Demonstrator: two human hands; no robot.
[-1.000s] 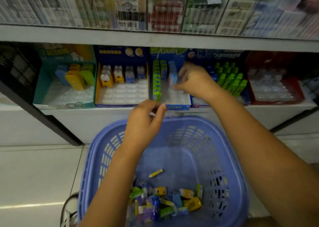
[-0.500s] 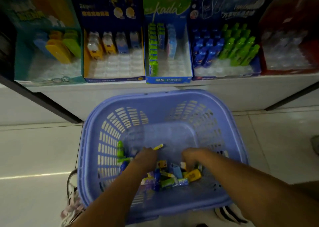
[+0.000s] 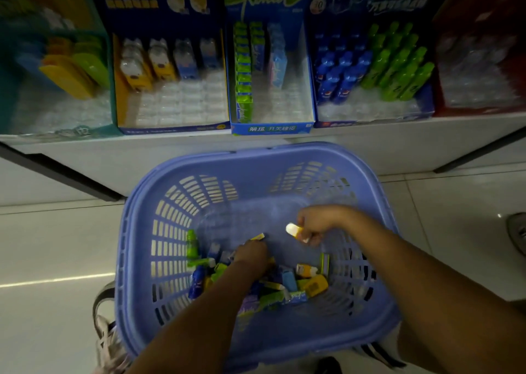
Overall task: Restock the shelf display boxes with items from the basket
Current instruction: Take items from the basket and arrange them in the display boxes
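Observation:
A blue slatted basket sits on the floor below the shelf, with several small coloured items piled at its bottom. My right hand is raised inside the basket and pinches a small white and yellow item. My left hand is down among the pile, its fingers hidden, so I cannot tell whether it holds anything. On the shelf stand open display boxes: a dark blue and yellow one with white-topped yellow and blue items, and a blue "kada" box with green and blue packs.
Further display boxes flank these: a teal one at left, a box of blue and green bottle shapes and a red box at right. Shoes show by the basket at bottom left and at the right edge.
Both hands came down from the shelf into the basket. Since half a second ago, my right hand has lifted out of the pile with a white and yellow item; the left stays low.

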